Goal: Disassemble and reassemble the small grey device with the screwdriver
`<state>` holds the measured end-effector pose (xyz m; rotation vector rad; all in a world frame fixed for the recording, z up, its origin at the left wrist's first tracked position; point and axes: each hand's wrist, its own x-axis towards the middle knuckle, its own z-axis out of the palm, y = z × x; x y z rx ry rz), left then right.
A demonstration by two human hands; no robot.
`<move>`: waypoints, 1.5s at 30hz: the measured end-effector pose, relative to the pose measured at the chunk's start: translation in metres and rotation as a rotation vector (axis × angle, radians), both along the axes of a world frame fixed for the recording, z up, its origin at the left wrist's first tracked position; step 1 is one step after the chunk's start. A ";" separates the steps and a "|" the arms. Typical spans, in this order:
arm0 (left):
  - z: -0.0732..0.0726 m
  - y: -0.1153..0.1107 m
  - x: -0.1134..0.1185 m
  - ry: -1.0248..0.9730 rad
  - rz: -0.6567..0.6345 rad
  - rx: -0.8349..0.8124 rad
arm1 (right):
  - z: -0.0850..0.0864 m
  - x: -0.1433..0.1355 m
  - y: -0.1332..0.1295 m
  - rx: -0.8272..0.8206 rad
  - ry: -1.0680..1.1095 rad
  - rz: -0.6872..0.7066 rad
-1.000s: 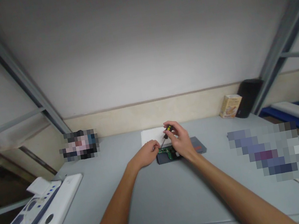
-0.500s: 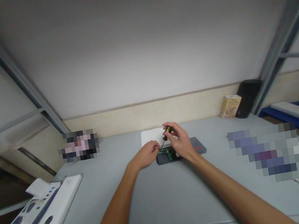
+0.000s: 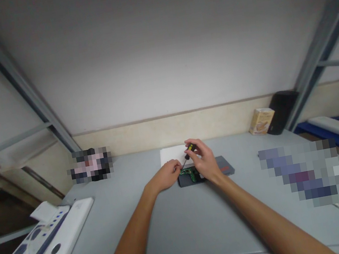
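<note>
My right hand [image 3: 205,160] grips a screwdriver [image 3: 190,149] with a black and yellow handle. Its thin shaft slants down to the left, toward the upper left part of an opened black device [image 3: 185,180] with a green circuit board [image 3: 191,171] showing. My left hand [image 3: 167,174] is at the device's upper left corner, fingers curled close together near the screwdriver tip; whether they pinch a small part is too fine to see. A flat grey panel [image 3: 228,165] lies beyond my right hand, and white paper [image 3: 169,155] lies behind the device.
On the left of the grey table [image 3: 174,231] are a white power strip [image 3: 35,242] and a long white case [image 3: 66,232]. A yellow box [image 3: 262,121] and a black object [image 3: 281,112] stand at the back right. Blurred items lie at both sides; a cable crosses the right front.
Both hands and the screwdriver stay in nearly the same place over the device. The whole view has shifted only very slightly.
</note>
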<state>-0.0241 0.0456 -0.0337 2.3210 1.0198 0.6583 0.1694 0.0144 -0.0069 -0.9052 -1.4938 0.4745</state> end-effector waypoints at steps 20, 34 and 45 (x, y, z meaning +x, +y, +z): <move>0.001 0.000 0.001 0.009 -0.001 0.002 | -0.001 0.000 -0.001 0.026 -0.021 -0.034; 0.005 -0.002 0.001 0.015 -0.002 -0.010 | 0.005 -0.001 -0.005 0.040 -0.039 -0.040; 0.004 -0.001 0.001 0.020 -0.010 0.014 | 0.003 -0.001 -0.005 0.064 -0.045 -0.032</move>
